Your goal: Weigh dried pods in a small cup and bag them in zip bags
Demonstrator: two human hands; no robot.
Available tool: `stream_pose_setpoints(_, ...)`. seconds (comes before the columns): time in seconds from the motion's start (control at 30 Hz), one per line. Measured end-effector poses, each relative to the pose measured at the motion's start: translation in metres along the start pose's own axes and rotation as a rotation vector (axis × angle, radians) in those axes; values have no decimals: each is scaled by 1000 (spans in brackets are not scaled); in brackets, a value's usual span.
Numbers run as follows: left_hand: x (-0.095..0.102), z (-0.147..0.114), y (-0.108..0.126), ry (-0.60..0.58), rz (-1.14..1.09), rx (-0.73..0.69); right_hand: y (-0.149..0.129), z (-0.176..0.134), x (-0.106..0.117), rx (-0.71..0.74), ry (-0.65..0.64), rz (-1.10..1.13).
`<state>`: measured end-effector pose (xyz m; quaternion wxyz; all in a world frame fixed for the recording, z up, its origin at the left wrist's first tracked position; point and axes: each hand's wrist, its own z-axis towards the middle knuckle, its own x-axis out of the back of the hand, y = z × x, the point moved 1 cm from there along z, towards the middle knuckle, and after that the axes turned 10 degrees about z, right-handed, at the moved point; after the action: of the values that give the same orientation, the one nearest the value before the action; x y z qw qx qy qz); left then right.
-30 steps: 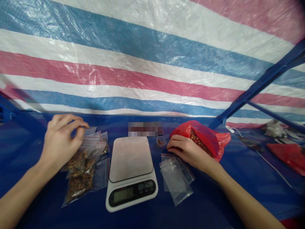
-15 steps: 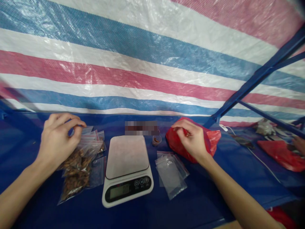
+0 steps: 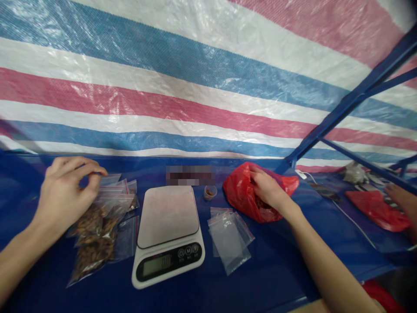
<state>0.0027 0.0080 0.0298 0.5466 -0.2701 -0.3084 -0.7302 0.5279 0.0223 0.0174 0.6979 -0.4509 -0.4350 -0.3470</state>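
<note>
My left hand (image 3: 70,189) hovers over filled clear zip bags (image 3: 96,243) holding brown dried pieces. Its thumb and index finger curl into a closed loop, with nothing visible between them. My right hand (image 3: 265,187) reaches into the mouth of a red plastic bag (image 3: 236,189); its fingertips are hidden inside, so I cannot tell whether they grip anything. Between the hands stands a white kitchen scale (image 3: 169,217) with a bare plate and a display that seems to read 0.0. Flat clear zip bags (image 3: 230,243) lie to its right.
A small clear cup (image 3: 210,193) with brown bits stands behind the scale's right corner. Farther right, another person's hand (image 3: 402,198) is near a second red bag (image 3: 379,211). A white cable (image 3: 353,224) crosses the blue table; a striped tarp (image 3: 182,113) hangs behind.
My right hand has gone from above the red bag down into its opening, which now shows wider. My left hand keeps its curled pose. The whole view has shifted slightly.
</note>
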Motion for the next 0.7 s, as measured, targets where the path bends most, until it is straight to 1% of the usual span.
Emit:
stream_pose_setpoints(0.1,-4,0,-7,24,45,-31,0,1,-3,35,-2,13)
stream_pose_setpoints(0.17,-5,0,-10,28,67,-62,-1,2,-1,26,-6,-16)
stream_pose_setpoints(0.3,-5,0,-10,53,89,-98,-3,3,7,-100,-13,-176)
stream_pose_setpoints(0.4,-4,-1,-9,63,88,-104,-6,1,6,-143,-32,-207)
stream_pose_setpoints(0.47,-3,-1,-9,64,87,-94,-7,0,2,-111,-27,-175)
stream_pose_setpoints(0.57,-3,-1,-8,58,86,-82,-7,0,-3,-14,-20,-87)
stream_pose_setpoints(0.7,-2,0,-7,56,76,-88,-5,3,-1,59,-35,41)
